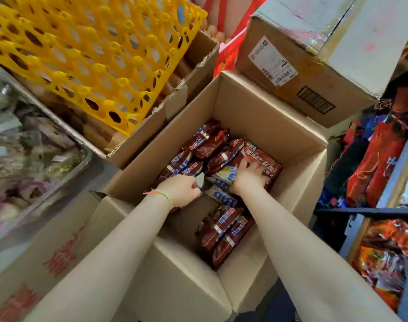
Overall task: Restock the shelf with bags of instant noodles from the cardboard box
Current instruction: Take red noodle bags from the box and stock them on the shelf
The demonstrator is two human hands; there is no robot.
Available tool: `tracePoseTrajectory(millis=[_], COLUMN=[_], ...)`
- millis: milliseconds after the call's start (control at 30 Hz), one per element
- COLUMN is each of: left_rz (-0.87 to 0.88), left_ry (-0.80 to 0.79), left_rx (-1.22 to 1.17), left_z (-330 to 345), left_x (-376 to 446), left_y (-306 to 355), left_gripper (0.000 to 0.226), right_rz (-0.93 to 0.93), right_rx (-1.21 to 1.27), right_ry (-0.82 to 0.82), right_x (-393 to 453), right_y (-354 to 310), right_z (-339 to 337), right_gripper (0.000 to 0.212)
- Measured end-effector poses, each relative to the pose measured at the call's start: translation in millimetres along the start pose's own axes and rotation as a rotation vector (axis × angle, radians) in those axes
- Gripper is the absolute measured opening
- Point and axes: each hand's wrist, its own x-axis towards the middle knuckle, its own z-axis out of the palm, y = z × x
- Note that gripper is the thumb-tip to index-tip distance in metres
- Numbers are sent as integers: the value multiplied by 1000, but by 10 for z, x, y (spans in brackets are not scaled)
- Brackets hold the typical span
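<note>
The light is bright and even, with soft shadow deep inside the cardboard box (pixel 256 108). Left of the box everything is smeared by blur. Away from it the wide lens bends the edges.

Left fingertips (pixel 195 185): curled under — I can't see them past the bag edge.
Shelf (pixel 384 196): cut off, far right of my fingers.
Tray (pixel 82 159): contents blurred — unreadable.

Single head-worn wide-angle view, aimed steeply down and forward, close above the open cardboard box (pixel 256 108); both forearms enter from the bottom edge; shelf (pixel 393 182) at right edge.
</note>
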Motion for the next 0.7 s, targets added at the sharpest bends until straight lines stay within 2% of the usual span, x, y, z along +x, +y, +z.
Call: tracePoseTrajectory(millis=[100,167,267,333,433,500,567,600,700], left_rz=[37,68,91,100,113,115,124,150,293], left_ry=[3,2,3,14,32,40,50,48,-8], left_rx=[-14,-18,-28,-25,-35,-58,-86,-110,-322], left_z=[-5,-19,-39,-49,-61,-77,-83,-79,-91], left_x=[34,32,11,7,1,-9,-18,-18,-56], left_y=[-12,5,16,25,46,71,80,76,108], left_gripper=[33,34,35,35,32,32,40,51,91], right_rz=[45,36,7,-56,-173,-194,-193,-173,2], right_rx=[-36,-78,-57,-20,-53,8,219,405,1150], right_ry=[-10,60,67,119,255,240,193,168,34], right_x=[145,189,193,142,-36,-151,-201,-225,-326], right_y=[-57,-81,-65,-24,39,104,162,182,164], right_z=[111,117,-32,-172,-312,-375,-428,-453,-504], right_gripper=[119,108,91,72,16,5,9,15,19])
